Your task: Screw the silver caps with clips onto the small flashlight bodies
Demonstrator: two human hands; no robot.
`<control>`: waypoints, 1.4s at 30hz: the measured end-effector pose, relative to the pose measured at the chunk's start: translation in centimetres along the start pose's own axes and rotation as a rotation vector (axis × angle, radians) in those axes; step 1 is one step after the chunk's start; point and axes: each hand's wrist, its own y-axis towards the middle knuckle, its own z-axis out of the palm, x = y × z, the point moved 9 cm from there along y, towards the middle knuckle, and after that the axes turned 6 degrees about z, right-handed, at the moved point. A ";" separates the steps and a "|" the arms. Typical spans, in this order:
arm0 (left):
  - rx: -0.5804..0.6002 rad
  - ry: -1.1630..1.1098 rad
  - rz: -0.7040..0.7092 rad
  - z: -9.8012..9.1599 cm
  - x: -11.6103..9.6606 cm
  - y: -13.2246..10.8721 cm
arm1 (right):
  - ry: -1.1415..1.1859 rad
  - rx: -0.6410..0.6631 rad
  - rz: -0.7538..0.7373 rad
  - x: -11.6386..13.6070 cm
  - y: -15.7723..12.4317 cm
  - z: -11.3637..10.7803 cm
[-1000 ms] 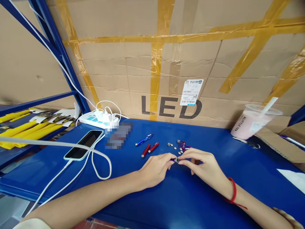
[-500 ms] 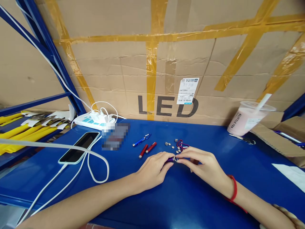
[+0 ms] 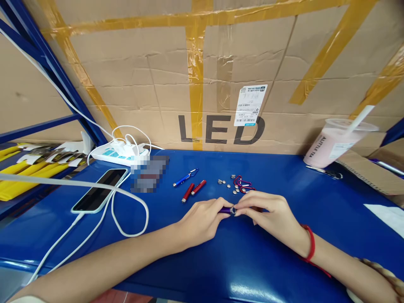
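Note:
My left hand is closed around a purple mini flashlight, with its fingers covering most of the body. The silver-rimmed end pokes out to the right. At that end, the thumb and fingertips of my right hand pinch the rim; whether they hold a separate small part is too fine to tell. Just beyond the hands lie several silver button cells or caps and some red and purple carabiner clips. Two red mini flashlights and a blue mini flashlight with a clip rest farther left.
On the left of the blue table are a phone, white cables and a power strip. A pink drink cup stands at the back right, near an open carton. A large cardboard box walls off the back.
Both hands remain together on the purple flashlight. Its silver end now faces more toward me, and more of its purple body shows. The camera has tilted slightly down.

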 end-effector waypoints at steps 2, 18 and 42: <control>0.015 0.006 0.012 0.2 0.0 -0.1 | -0.015 0.009 0.003 0.0 -0.1 0.2; -0.121 0.301 0.249 -0.1 -1.7 -0.6 | 0.409 0.144 0.801 -5.0 -2.3 3.8; -0.043 0.246 0.117 -0.2 -1.3 0.0 | -0.318 0.164 0.026 0.5 -1.0 2.1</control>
